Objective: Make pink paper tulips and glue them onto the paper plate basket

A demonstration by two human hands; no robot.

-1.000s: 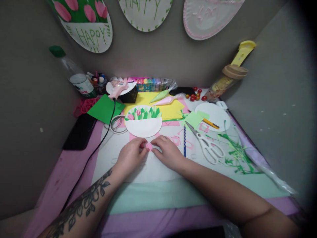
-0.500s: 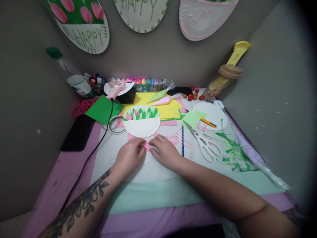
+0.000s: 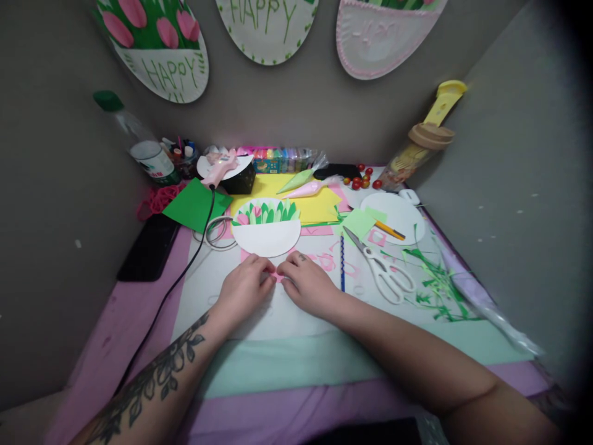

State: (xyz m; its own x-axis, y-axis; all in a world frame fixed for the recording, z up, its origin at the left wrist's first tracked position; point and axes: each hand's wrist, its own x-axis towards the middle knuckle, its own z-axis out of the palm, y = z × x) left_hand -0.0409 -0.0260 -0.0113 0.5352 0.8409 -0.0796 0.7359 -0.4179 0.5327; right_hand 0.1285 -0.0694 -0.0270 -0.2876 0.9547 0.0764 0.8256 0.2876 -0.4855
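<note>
Between the fingertips of both hands is a small pink paper piece, mostly covered by the fingers. My left hand pinches its left side, and my right hand pinches its right side. Just beyond the hands lies a white paper plate pocket, with green paper leaves and pink paper tulips standing out of its top. Right of my right hand rest a dark blue patterned pencil and white-handled scissors, blades pointing away.
A pink glue gun sits on a black box, its cord running down the left side. Green paper scraps are strewn at right. Piping bags, yellow paper and a bottle stand or lie farther back. A phone lies left.
The fingertips have drawn closer around the pink paper piece, so less of it shows. The view has shifted slightly; the surrounding things stay in place.
</note>
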